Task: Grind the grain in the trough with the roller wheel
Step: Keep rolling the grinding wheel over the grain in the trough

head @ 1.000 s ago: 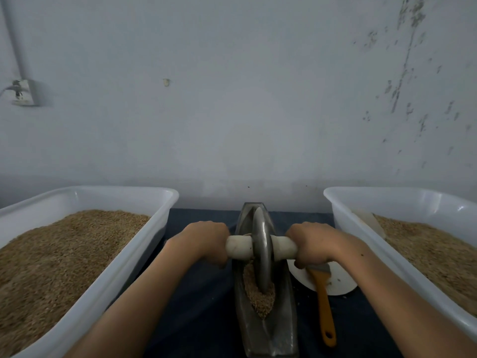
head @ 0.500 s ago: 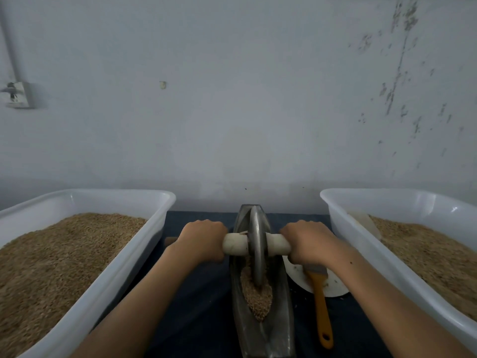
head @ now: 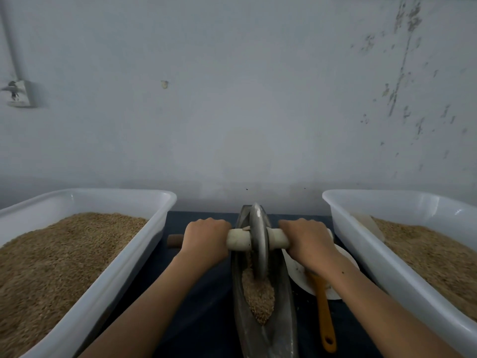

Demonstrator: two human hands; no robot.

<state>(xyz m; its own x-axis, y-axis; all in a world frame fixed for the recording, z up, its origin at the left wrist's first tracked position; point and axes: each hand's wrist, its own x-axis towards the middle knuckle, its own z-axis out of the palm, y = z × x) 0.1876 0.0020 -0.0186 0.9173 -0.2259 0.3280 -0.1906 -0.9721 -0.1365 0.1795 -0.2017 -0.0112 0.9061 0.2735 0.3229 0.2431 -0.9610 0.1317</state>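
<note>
A narrow boat-shaped metal trough lies on the dark cloth in front of me, running away from me. A metal roller wheel stands upright in it, toward the far half. Brown grain is heaped in the trough just in front of the wheel. A pale wooden axle passes through the wheel. My left hand grips the axle on the left side, my right hand grips it on the right. The axle's brown left end sticks out past my left hand.
A white tub full of grain stands at the left, another white tub with grain at the right. A white plate and a brush with an orange handle lie right of the trough. A grey wall rises close behind.
Both hands have pushed the wheel away from me along the trough. More grain shows in front of the wheel. The camera view has tilted slightly.
</note>
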